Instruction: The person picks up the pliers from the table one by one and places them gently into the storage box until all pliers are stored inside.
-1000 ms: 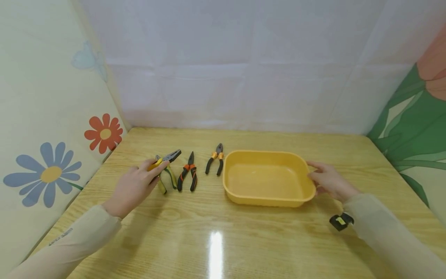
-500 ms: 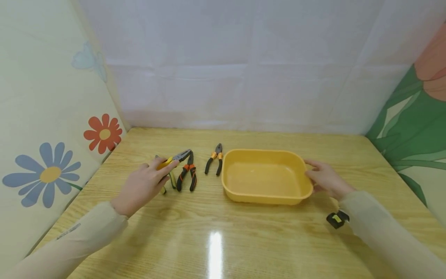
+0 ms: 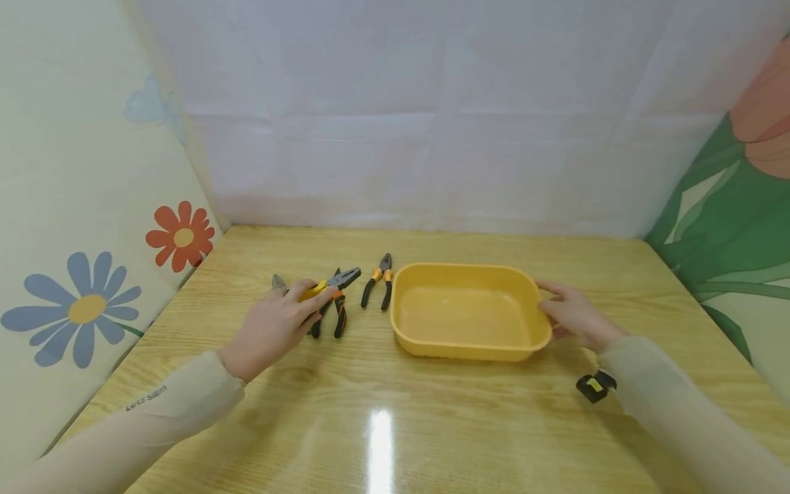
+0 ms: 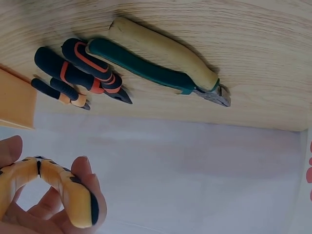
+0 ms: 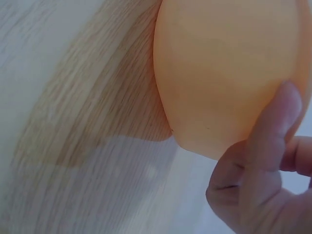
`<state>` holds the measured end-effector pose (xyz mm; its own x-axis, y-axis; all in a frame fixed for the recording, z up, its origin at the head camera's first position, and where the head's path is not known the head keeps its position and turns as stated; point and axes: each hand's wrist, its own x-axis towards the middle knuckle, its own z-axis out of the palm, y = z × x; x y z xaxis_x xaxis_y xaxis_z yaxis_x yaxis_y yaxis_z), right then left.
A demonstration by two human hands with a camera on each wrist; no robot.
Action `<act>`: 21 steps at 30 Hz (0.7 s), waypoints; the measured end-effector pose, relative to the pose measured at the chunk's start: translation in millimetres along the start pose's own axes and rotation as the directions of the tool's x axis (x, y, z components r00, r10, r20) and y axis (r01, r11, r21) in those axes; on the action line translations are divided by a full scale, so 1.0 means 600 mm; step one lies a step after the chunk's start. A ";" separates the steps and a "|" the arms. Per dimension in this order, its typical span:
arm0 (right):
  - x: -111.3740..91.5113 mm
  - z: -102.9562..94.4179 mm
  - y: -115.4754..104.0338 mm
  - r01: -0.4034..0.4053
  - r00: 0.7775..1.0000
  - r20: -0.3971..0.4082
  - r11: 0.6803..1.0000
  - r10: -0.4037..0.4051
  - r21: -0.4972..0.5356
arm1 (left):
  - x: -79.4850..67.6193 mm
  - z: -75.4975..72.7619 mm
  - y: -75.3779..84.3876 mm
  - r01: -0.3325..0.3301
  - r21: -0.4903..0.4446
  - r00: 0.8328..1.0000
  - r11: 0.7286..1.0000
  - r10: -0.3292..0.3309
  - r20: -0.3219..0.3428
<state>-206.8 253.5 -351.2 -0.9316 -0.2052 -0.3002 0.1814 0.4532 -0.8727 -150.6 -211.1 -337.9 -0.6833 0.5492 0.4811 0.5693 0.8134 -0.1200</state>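
— At a pale wood-grain table (image 3: 481,425), as the head view has it, who holds what?
— A person's left hand (image 3: 271,333) grips grey-nosed, yellow-handled pliers (image 3: 335,280), nose toward two o'clock, overlapping in view the black-and-red pliers (image 3: 341,320). At that hand's three o'clock sits an oblong yellow plastic basin (image 3: 469,319), its three-o'clock end grasped by the right hand (image 3: 579,317). Small black pliers with orange collars (image 3: 387,293) lie near the basin, between its nine and ten.
— And the left wrist view?
— The yellow handles, clasped in curled fingers, near eight o'clock; green-and-cream-handled pliers (image 4: 151,58) on the table at twelve.
— The right wrist view?
— Digits pinching the basin's edge at four o'clock.
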 end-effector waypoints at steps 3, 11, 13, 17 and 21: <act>0.000 -0.001 0.000 -0.002 1.000 0.008 1.000 0.002 0.005 | 0.001 0.000 0.003 -0.006 -0.003 1.000 1.000 0.006 0.000; 0.000 -0.006 0.000 -0.004 0.999 0.045 0.999 0.003 0.033 | 0.006 -0.009 0.015 -0.004 -0.005 0.999 1.000 0.004 0.046; 0.000 -0.007 0.001 -0.002 0.999 0.054 0.999 0.000 0.042 | 0.008 -0.010 0.018 -0.006 -0.017 0.999 1.000 0.007 0.052; 0.001 -0.009 0.003 0.001 0.998 0.064 0.999 -0.004 0.053 | 0.010 -0.011 0.023 -0.014 -0.035 0.998 0.999 0.016 0.060; 0.000 -0.010 0.003 0.000 0.998 0.065 0.999 -0.004 0.054 | 0.013 -0.011 0.028 -0.019 -0.024 0.998 1.000 0.020 0.062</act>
<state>-208.3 259.4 -350.6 -0.9098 -0.2628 -0.3213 0.1979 0.4058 -0.8923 -143.3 -194.1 -330.3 -0.6984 0.5765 0.4242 0.5929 0.7980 -0.1083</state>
